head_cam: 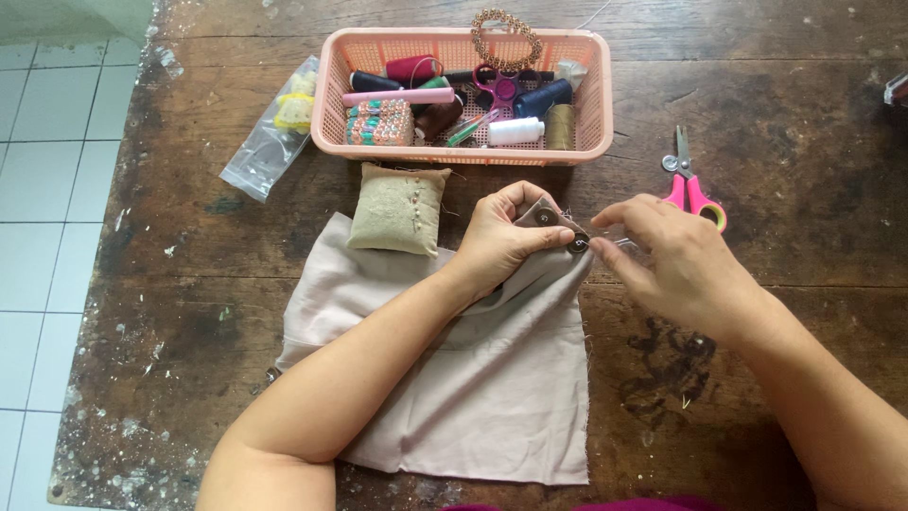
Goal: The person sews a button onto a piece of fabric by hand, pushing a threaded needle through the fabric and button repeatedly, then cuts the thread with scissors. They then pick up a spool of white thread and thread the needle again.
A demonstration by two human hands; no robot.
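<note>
The left hand (506, 241) pinched the top corner of the cloth (492, 378), thumb pressed by a dark button (578, 245). The right hand (667, 255) pinched something thin beside that button, too small to tell. The cloth looked soft, light and floppy, best held near its edge. It lay on the counter (785, 114), below the pincushion (397, 208) and basket (463, 151). Scissors (693, 189) lay nearby.

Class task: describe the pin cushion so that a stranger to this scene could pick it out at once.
Find the pink basket at the wooden table's far edge. Just in front of it, on the beige cloth, lies the pin cushion: a small, plump, tan pillow stuck with pins.
</note>
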